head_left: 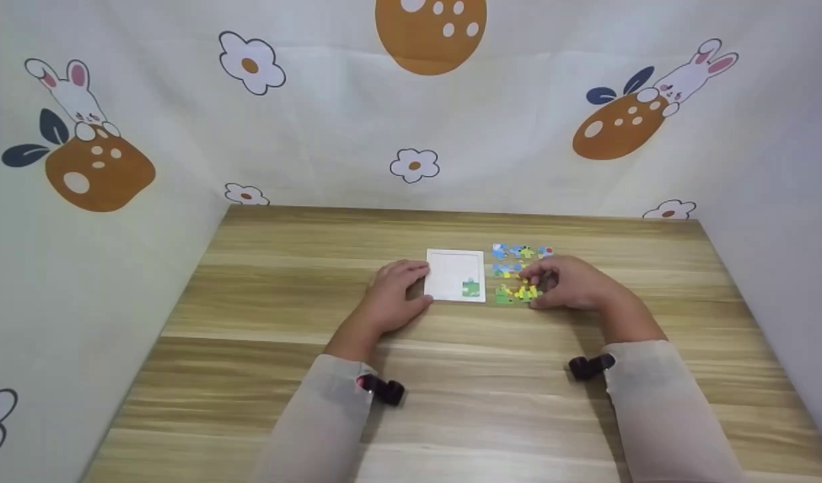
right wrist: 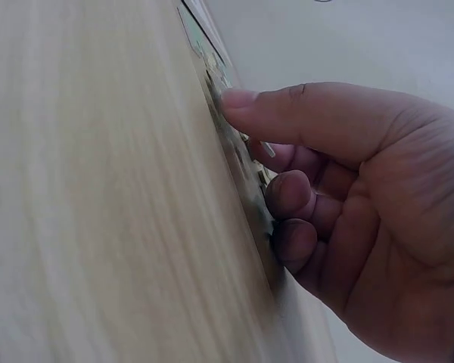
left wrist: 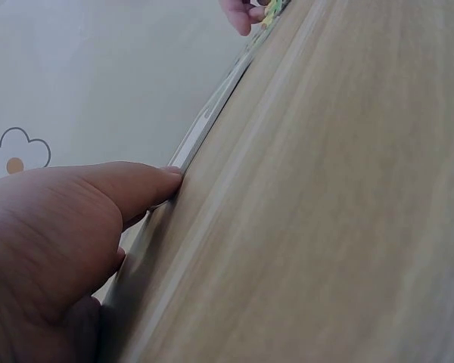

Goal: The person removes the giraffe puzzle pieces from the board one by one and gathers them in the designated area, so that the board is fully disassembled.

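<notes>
A square white puzzle tray [head_left: 444, 275] lies on the table with one green puzzle piece [head_left: 471, 288] in its lower right corner. My left hand [head_left: 394, 295] rests at the tray's left side, thumb and fingertips touching that edge; the left wrist view shows the thumb [left wrist: 147, 185] against the rim. Right of the tray are several loose blue, green and yellow puzzle pieces [head_left: 504, 294]. Over their right part is my right hand [head_left: 572, 285], fingers bent and thumb low. By its index finger a thin tilted piece edge [right wrist: 268, 149] shows; whether it is pinched is unclear.
The wooden table [head_left: 263, 288] extends around the tray and pieces. A pale cloth wall [head_left: 330, 121] with rabbit, fruit and flower prints stands behind and at both sides. Small black cameras [head_left: 387, 390] sit at both wrists.
</notes>
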The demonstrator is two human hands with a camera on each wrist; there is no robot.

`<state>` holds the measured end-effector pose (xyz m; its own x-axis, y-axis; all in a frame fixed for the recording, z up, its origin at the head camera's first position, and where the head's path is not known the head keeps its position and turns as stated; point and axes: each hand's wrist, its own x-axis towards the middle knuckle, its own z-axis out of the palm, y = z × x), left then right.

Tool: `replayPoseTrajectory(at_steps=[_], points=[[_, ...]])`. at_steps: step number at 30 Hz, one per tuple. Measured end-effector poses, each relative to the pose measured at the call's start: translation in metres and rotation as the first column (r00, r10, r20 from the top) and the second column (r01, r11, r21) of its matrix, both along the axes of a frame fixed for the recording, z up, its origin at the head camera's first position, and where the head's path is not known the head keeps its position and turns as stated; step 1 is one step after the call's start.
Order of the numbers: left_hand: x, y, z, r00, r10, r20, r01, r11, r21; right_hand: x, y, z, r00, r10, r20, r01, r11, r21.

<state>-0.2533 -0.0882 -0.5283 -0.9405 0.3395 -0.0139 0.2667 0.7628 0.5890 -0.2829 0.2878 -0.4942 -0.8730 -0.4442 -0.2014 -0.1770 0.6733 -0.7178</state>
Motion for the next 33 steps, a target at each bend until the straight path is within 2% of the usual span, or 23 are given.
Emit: replayPoseTrajectory(at_steps=[8,14,20,22,28,33], points=[[0.0,0.001,0.0,1.0,-0.004,0.001,0.004,1.0,0.002,0.001,-0.009,0.007,0.997,-0.05,-0.055,0.052,0.998,0.035],[0.0,0.001,-0.001,1.0,0.0,0.001,0.0,1.0,0.003,0.003,-0.034,0.013,1.0,-0.012,-0.016,0.013,0.999,0.035],[-0.001,0.0,-0.001,1.0,0.0,0.0,0.0,1.0,0.007,0.002,-0.063,0.013,1.0,0.003,0.026,-0.003,1.0,-0.011],[-0.001,0.0,-0.002,1.0,0.001,0.0,-0.001,1.0,0.007,0.001,-0.071,0.012,1.0,0.006,0.012,-0.005,1.0,-0.013],[0.001,0.0,-0.001,1.0,0.0,-0.004,0.0,1.0,0.012,0.002,-0.086,0.006,0.994,0.041,-0.103,-0.034,0.997,0.073],[0.001,0.001,0.001,1.0,0.002,-0.009,-0.002,1.0,0.009,0.002,-0.09,-0.002,0.99,0.04,-0.134,-0.027,0.995,0.092]])
